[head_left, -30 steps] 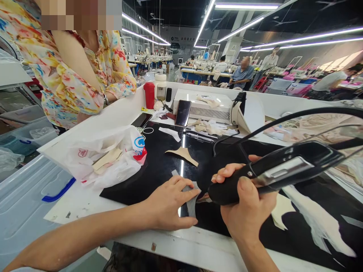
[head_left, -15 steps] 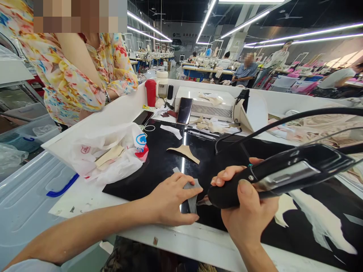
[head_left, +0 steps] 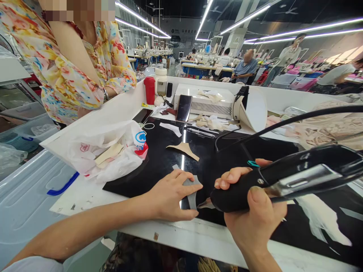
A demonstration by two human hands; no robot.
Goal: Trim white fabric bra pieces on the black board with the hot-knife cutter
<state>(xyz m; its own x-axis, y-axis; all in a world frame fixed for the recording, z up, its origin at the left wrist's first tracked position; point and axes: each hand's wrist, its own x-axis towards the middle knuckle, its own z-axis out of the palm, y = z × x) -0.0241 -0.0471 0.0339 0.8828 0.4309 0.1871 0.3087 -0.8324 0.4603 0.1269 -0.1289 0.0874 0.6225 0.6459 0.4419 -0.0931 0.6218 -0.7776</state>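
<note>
My left hand (head_left: 172, 196) lies with fingers spread on a small grey fabric piece (head_left: 191, 196), pressing it onto the black table mat (head_left: 159, 166). My right hand (head_left: 255, 211) is wrapped round a black corded hand tool with a silver lever (head_left: 307, 179). Its narrow tip (head_left: 206, 204) points left and ends close to the grey piece's right edge; I cannot tell if they touch. Beyond my left hand, a beige cut piece (head_left: 183, 150) rests on the mat. A teal loop (head_left: 253, 163) shows by my right fingers.
A white plastic bag (head_left: 124, 166) with beige pieces lies left. At the back stand a phone (head_left: 184, 107), a white vented box (head_left: 204, 100) and a red cup (head_left: 149, 90). The tool's black cable (head_left: 272, 126) arcs rightward. A person in a floral shirt (head_left: 70, 71) leans at the left wall.
The tool and my right hand have shifted slightly right, so the tip sits a little further from my left hand. More of the teal loop shows. My left hand stays on the grey piece.
</note>
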